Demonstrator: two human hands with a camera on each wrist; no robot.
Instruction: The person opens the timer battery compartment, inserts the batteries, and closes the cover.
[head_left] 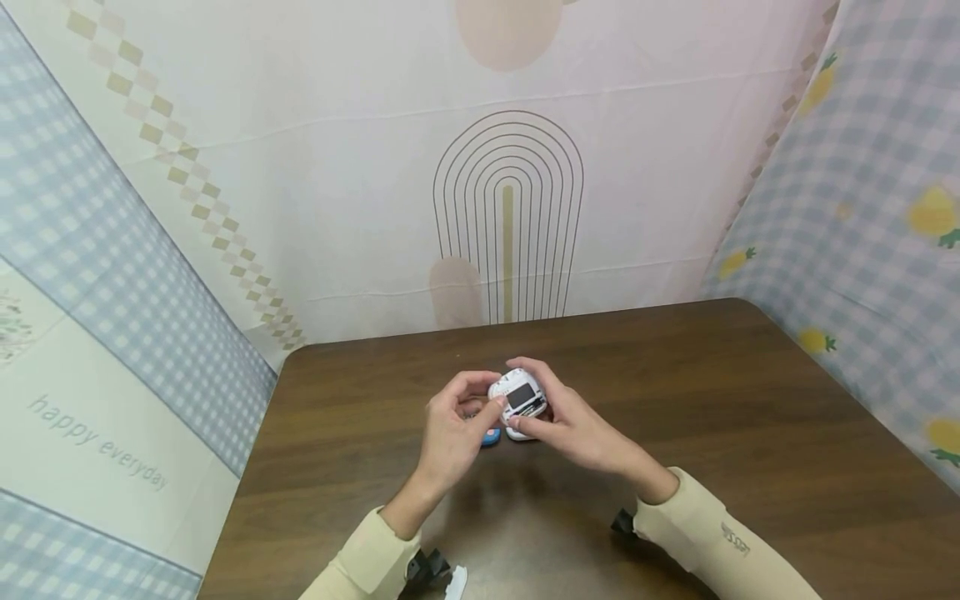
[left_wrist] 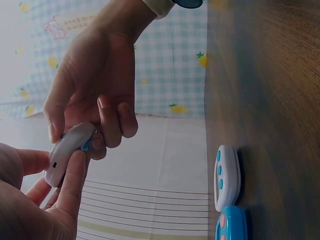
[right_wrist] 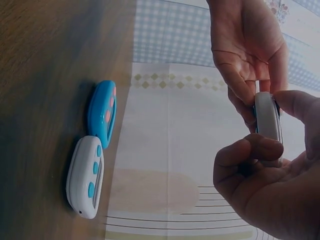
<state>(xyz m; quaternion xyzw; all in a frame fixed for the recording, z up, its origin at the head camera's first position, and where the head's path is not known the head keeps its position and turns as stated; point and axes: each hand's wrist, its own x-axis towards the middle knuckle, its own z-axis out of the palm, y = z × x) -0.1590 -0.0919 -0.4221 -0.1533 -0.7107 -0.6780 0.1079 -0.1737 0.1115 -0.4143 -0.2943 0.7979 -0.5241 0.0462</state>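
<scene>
Both hands hold a small white electronic gadget (head_left: 517, 393) above the table. Its face toward the head camera has a dark rectangle and a dark slot; a bit of blue shows on its other side in the left wrist view. My left hand (head_left: 453, 429) pinches one edge with thumb and fingers. On the opposite edge, my right hand (head_left: 573, 423) grips with thumb and curled fingers. Below lie a similar white gadget (right_wrist: 85, 177) with blue buttons and a blue gadget (right_wrist: 101, 112) with pink buttons, touching or nearly so, partly hidden by the hands in the head view.
The brown wooden table (head_left: 337, 467) reaches back to a patterned cloth (head_left: 360, 208), with checked cloth on both sides. A white piece (head_left: 456, 583), too cut off to identify, lies near the front edge by the left sleeve. Black wrist mounts hang under both sleeves.
</scene>
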